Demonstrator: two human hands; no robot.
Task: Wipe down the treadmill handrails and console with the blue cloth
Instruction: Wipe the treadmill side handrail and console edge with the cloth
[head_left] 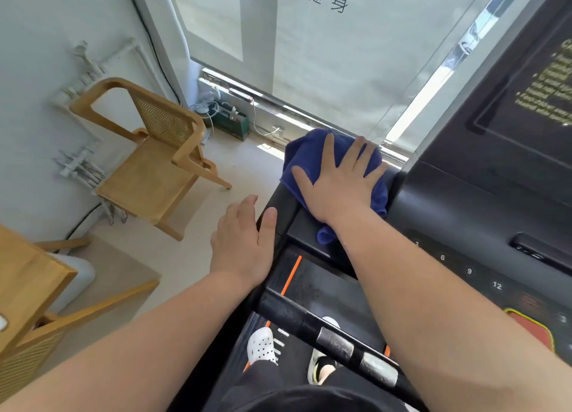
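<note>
- The right hand (pixel 337 182) lies flat, fingers straight and spread, with its palm pressing on the blue cloth (pixel 306 151); it grips nothing.
- The cloth is bunched under that palm at the treadmill's far left corner, where the left handrail (pixel 280 198) seems to meet the console (pixel 464 201).
- From the cloth, the rail's long axis runs nearward, passing under the left hand (pixel 241 241), which rests on it with relaxed fingers and holds nothing.
- The console spreads away to the right, so the right hand is the nearer one to it.
</note>
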